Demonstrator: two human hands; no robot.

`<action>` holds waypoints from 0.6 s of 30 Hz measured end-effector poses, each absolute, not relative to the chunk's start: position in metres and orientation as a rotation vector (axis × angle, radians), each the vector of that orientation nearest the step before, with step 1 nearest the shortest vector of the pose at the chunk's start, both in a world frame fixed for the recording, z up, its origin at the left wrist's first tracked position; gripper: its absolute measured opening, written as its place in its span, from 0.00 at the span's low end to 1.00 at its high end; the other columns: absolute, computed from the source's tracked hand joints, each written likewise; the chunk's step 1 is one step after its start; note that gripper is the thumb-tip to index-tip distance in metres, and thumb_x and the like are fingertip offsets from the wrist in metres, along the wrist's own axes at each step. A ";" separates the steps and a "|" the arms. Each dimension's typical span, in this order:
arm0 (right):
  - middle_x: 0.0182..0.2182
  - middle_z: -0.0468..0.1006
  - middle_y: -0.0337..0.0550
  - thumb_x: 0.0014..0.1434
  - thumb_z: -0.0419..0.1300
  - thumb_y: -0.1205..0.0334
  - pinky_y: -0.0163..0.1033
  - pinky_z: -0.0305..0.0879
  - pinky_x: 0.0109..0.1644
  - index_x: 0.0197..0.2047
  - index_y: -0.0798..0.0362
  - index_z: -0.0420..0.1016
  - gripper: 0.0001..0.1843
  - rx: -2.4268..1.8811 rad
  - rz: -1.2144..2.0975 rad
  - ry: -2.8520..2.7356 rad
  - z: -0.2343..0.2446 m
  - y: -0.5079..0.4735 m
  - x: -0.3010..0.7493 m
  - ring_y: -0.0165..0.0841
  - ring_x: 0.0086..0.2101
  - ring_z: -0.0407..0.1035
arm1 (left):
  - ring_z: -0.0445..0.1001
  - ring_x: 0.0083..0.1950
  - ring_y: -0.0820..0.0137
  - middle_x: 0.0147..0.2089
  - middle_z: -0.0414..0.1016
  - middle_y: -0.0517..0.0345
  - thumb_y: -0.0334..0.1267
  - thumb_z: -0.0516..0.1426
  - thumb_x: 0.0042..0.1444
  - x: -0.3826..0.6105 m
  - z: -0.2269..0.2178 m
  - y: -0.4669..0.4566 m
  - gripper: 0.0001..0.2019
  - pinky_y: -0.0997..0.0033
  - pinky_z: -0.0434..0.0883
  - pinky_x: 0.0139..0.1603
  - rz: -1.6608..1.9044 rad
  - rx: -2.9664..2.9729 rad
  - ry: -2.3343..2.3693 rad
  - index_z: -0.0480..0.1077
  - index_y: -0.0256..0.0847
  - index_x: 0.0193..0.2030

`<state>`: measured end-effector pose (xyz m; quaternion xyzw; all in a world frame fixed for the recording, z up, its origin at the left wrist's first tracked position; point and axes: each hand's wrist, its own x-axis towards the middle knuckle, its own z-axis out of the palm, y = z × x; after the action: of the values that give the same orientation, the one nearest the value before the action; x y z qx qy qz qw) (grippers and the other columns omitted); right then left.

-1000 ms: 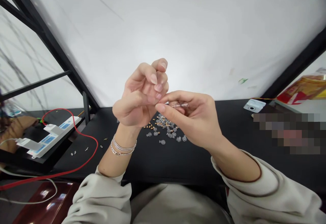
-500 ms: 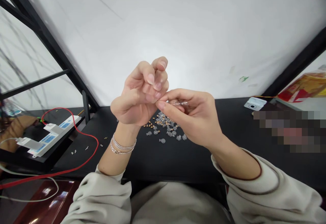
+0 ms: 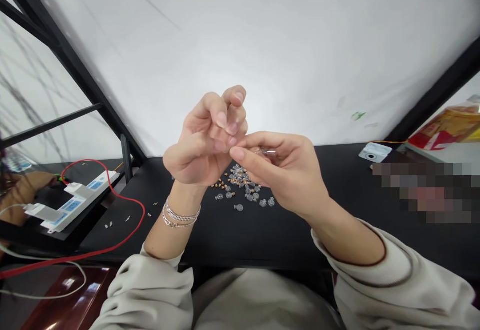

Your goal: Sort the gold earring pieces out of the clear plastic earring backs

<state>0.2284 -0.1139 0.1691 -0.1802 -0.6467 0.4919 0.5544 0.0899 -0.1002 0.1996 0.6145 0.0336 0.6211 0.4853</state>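
Both hands are raised over the black table and meet at the fingertips. My left hand (image 3: 208, 140), wearing a silver chain bracelet (image 3: 180, 217), has thumb and forefinger pinched together; whatever is between them is too small to make out. My right hand (image 3: 287, 170) is closed, its thumb and forefinger touching the left fingertips. Curled within its fingers, partly hidden, lies a small clear glass bottle (image 3: 268, 152). Below and behind the hands is a pile of tiny clear glass bottles (image 3: 243, 180), with small tan corks (image 3: 221, 184) scattered at its left side.
To the left, a white power strip (image 3: 77, 202) has plugs in it and a red cable (image 3: 140, 215) loops across the table. A black metal frame (image 3: 71, 70) rises there, with another person's arm (image 3: 28, 187) beyond. A white open case (image 3: 375, 153) stands back right, near a red-yellow bag (image 3: 442, 127).
My hands stay nearly in place, with the fingertips still together. The right hand and the glass bottle in it have shifted very slightly.
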 end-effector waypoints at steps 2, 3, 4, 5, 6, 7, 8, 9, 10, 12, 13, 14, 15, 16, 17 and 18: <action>0.16 0.51 0.31 0.55 0.69 0.53 0.32 0.42 0.20 0.33 0.53 0.79 0.12 -0.417 1.191 -1.501 0.168 -0.113 0.228 0.20 0.19 0.45 | 0.64 0.33 0.72 0.40 0.63 0.55 0.33 0.64 0.41 0.091 0.199 -0.100 0.11 0.70 0.67 0.29 1.549 1.459 0.151 0.64 0.43 0.28; 0.16 0.52 0.31 0.55 0.69 0.53 0.32 0.43 0.21 0.33 0.53 0.79 0.12 -0.411 1.193 -1.488 0.168 -0.113 0.228 0.21 0.19 0.46 | 0.66 0.35 0.70 0.40 0.63 0.54 0.35 0.64 0.44 0.091 0.198 -0.100 0.10 0.69 0.68 0.30 1.570 1.433 0.193 0.65 0.43 0.29; 0.16 0.52 0.31 0.55 0.69 0.53 0.33 0.43 0.21 0.33 0.53 0.79 0.11 -0.407 1.186 -1.477 0.167 -0.113 0.227 0.21 0.19 0.47 | 0.68 0.38 0.68 0.41 0.63 0.54 0.37 0.63 0.46 0.091 0.198 -0.101 0.10 0.68 0.69 0.32 1.584 1.409 0.221 0.65 0.44 0.30; 0.17 0.52 0.31 0.55 0.69 0.54 0.33 0.44 0.21 0.33 0.53 0.79 0.11 -0.405 1.171 -1.470 0.167 -0.113 0.227 0.21 0.19 0.47 | 0.69 0.40 0.67 0.41 0.63 0.53 0.38 0.63 0.47 0.092 0.197 -0.101 0.09 0.68 0.69 0.33 1.588 1.390 0.237 0.65 0.44 0.31; 0.16 0.52 0.32 0.55 0.69 0.54 0.33 0.44 0.21 0.32 0.53 0.79 0.11 -0.404 1.150 -1.464 0.166 -0.113 0.227 0.21 0.19 0.47 | 0.69 0.41 0.66 0.42 0.64 0.53 0.39 0.63 0.47 0.092 0.197 -0.101 0.10 0.68 0.70 0.33 1.583 1.384 0.243 0.65 0.44 0.31; 0.16 0.52 0.32 0.55 0.69 0.55 0.33 0.44 0.21 0.32 0.53 0.79 0.10 -0.401 1.128 -1.461 0.165 -0.113 0.226 0.21 0.19 0.48 | 0.69 0.42 0.66 0.42 0.64 0.53 0.38 0.63 0.47 0.092 0.196 -0.101 0.10 0.68 0.70 0.33 1.572 1.392 0.242 0.65 0.44 0.30; 0.16 0.53 0.32 0.55 0.69 0.55 0.33 0.45 0.21 0.31 0.53 0.79 0.10 -0.397 1.108 -1.461 0.165 -0.113 0.226 0.21 0.19 0.48 | 0.69 0.42 0.66 0.42 0.65 0.53 0.38 0.64 0.46 0.092 0.196 -0.100 0.11 0.68 0.70 0.33 1.561 1.408 0.243 0.64 0.43 0.29; 0.17 0.54 0.32 0.55 0.69 0.56 0.33 0.45 0.21 0.31 0.53 0.79 0.09 -0.392 1.092 -1.464 0.164 -0.113 0.226 0.21 0.19 0.48 | 0.69 0.42 0.66 0.42 0.65 0.53 0.37 0.64 0.45 0.091 0.196 -0.100 0.11 0.68 0.70 0.33 1.552 1.427 0.245 0.64 0.43 0.29; 0.17 0.55 0.32 0.55 0.69 0.56 0.33 0.45 0.21 0.31 0.53 0.79 0.09 -0.380 1.079 -1.469 0.164 -0.113 0.225 0.21 0.19 0.48 | 0.69 0.42 0.66 0.42 0.65 0.53 0.37 0.64 0.44 0.091 0.195 -0.100 0.11 0.69 0.71 0.32 1.547 1.442 0.250 0.64 0.43 0.28; 0.17 0.56 0.33 0.56 0.68 0.57 0.32 0.46 0.21 0.31 0.54 0.78 0.09 -0.349 1.060 -1.479 0.163 -0.112 0.225 0.21 0.19 0.49 | 0.69 0.42 0.65 0.42 0.66 0.53 0.37 0.63 0.45 0.091 0.194 -0.099 0.10 0.69 0.71 0.32 1.550 1.461 0.272 0.64 0.43 0.29; 0.18 0.57 0.33 0.56 0.68 0.57 0.32 0.46 0.21 0.32 0.54 0.78 0.09 -0.334 1.054 -1.484 0.163 -0.111 0.225 0.20 0.19 0.48 | 0.70 0.43 0.65 0.42 0.66 0.52 0.38 0.62 0.46 0.091 0.194 -0.098 0.09 0.69 0.71 0.33 1.553 1.466 0.288 0.64 0.43 0.29; 0.17 0.57 0.32 0.56 0.68 0.57 0.32 0.45 0.21 0.32 0.54 0.78 0.09 -0.321 1.049 -1.488 0.163 -0.111 0.225 0.20 0.19 0.48 | 0.70 0.44 0.64 0.43 0.66 0.52 0.38 0.61 0.46 0.091 0.194 -0.098 0.09 0.68 0.72 0.33 1.556 1.471 0.304 0.64 0.43 0.30; 0.17 0.56 0.32 0.56 0.68 0.58 0.31 0.45 0.21 0.32 0.54 0.78 0.09 -0.310 1.046 -1.491 0.163 -0.110 0.225 0.20 0.19 0.47 | 0.70 0.46 0.64 0.43 0.66 0.52 0.38 0.61 0.47 0.091 0.194 -0.098 0.08 0.68 0.72 0.34 1.556 1.477 0.320 0.64 0.43 0.31; 0.17 0.56 0.32 0.56 0.68 0.58 0.31 0.45 0.20 0.32 0.54 0.78 0.08 -0.304 1.046 -1.494 0.163 -0.110 0.225 0.19 0.19 0.47 | 0.70 0.47 0.63 0.44 0.66 0.52 0.39 0.60 0.48 0.091 0.194 -0.098 0.08 0.68 0.72 0.34 1.555 1.482 0.335 0.64 0.43 0.31; 0.17 0.55 0.31 0.57 0.68 0.58 0.31 0.44 0.20 0.32 0.54 0.78 0.08 -0.302 1.046 -1.496 0.163 -0.110 0.225 0.19 0.19 0.47 | 0.70 0.48 0.63 0.45 0.66 0.51 0.39 0.60 0.49 0.091 0.195 -0.098 0.07 0.68 0.72 0.34 1.553 1.487 0.346 0.64 0.43 0.31; 0.16 0.54 0.31 0.57 0.68 0.58 0.31 0.44 0.20 0.32 0.54 0.78 0.08 -0.299 1.046 -1.499 0.163 -0.110 0.225 0.19 0.18 0.46 | 0.70 0.48 0.63 0.45 0.67 0.51 0.39 0.59 0.49 0.092 0.195 -0.099 0.07 0.68 0.72 0.34 1.551 1.492 0.351 0.64 0.44 0.31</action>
<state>0.2246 -0.1099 0.1633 -0.1289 -0.6468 0.4512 0.6012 0.0917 -0.0987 0.1949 0.6066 0.1429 0.6309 0.4622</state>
